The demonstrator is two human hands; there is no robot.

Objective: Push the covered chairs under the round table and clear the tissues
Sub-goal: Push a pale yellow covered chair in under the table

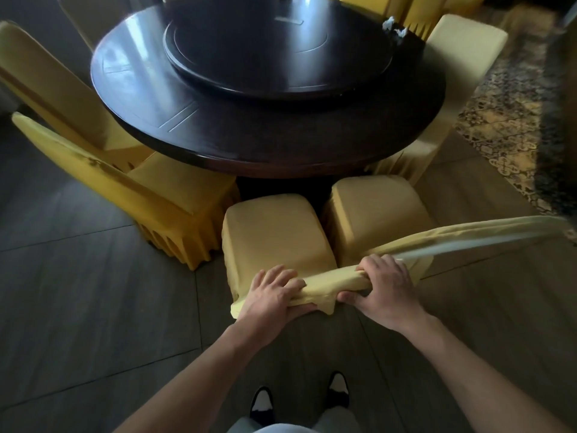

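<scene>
Gripping the top of a covered chair [278, 229], both hands held the bunched yellow cover along the backrest edge. The left hand [273, 295] had its fingers curled over the fabric with the thumb underneath, clamped on the chair top; the right hand [385, 289] was wrapped round the same rolled edge a little further right, thumb pinching from below. The chair's seat pointed toward the round surface [259, 98], its front edge just short of the dark rim and not yet under it.

Just beside it on the right stood a second chair [374, 210], whose seat front reached the shadow beneath the rim; its backrest top stretched away to the right as a blurred yellow band. A third chair [162, 195] stood at the left, angled, with its seat corner partly tucked under the rim. Another pale chair [462, 57] sat at the far right side.

On the far right edge of the tabletop lay two crumpled white tissues [395, 28], near each other. A dark turntable [278, 48] rested at the centre. A patterned carpet [505, 120] covered the floor at right, and the person's shoes [338, 389] showed below.
</scene>
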